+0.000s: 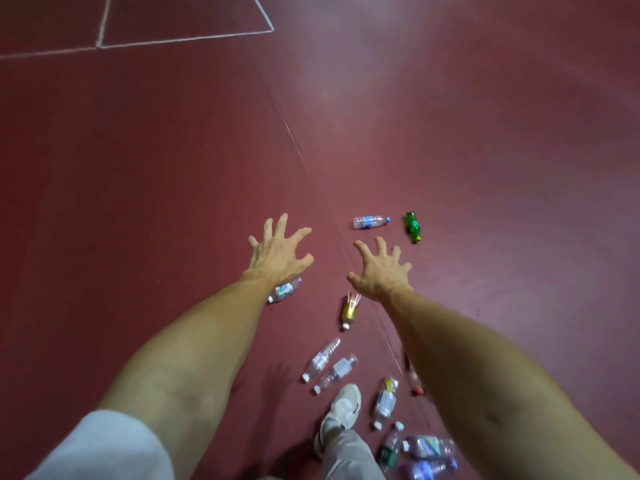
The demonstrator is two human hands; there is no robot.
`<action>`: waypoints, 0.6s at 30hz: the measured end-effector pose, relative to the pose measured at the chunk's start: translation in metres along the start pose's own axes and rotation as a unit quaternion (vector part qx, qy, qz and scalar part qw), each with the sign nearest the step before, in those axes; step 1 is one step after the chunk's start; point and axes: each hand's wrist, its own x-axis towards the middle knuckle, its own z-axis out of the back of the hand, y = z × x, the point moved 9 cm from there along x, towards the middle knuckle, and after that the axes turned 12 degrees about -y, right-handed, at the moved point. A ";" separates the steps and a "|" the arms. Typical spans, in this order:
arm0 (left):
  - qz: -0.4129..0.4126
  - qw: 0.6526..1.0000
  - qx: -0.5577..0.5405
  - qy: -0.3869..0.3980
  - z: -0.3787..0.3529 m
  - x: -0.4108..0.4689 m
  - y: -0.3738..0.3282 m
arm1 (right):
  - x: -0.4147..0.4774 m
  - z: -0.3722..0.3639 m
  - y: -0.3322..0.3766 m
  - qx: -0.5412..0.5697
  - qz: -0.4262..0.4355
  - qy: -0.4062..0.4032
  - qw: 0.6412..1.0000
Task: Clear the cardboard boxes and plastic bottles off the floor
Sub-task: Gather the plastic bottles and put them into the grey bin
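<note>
Well ahead of the white shoe (343,407), over the dark red floor (138,168): left hand (277,251), palm down, fingers splayed wide, gripping nothing. Ahead of the shoe and slightly right: right hand (381,271), palm down, fingers splayed wide, gripping nothing. Both forearms bare and outstretched; white sleeve (104,448) far left of the shoe.

Ahead and left of the shoe, partly hidden under the left wrist: pale-label bottle (285,291), on its side.
Straight ahead of the shoe, below the right hand: yellow bottle (349,310), on its side, white cap toward the shoe.
Farthest ahead of the shoe, beyond the right hand: blue-capped bottle (370,222), clear, lying crosswise; just right of that, green bottle (412,226), lying apart from it.
Just ahead of the shoe, side by side: ribbed clear bottle (320,358) and white-label bottle (337,372), white caps down-left.
Just right of the shoe: yellow-and-white-label bottle (385,401); farther right, half hidden by the right forearm: red-capped bottle (415,384).
Behind and right of the shoe: green-label bottle (389,448), then crushed clear bottles (429,446), close together.
Directly behind the shoe: grey trouser leg (349,455).
Far ahead and left of the shoe: white painted lines (183,38). Thin floor seam (311,174) running diagonally away from the shoe's right.
</note>
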 end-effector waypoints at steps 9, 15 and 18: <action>0.000 1.000 -0.010 0.028 -0.011 0.149 0.007 | 0.148 0.015 0.010 0.014 -0.021 0.033 0.999; -0.054 0.997 -0.007 0.058 -0.028 0.241 0.029 | 0.216 0.006 0.029 0.015 -0.077 0.032 0.996; -0.106 0.991 -0.014 0.084 -0.039 0.282 0.031 | 0.236 -0.005 0.038 0.023 -0.133 0.048 0.990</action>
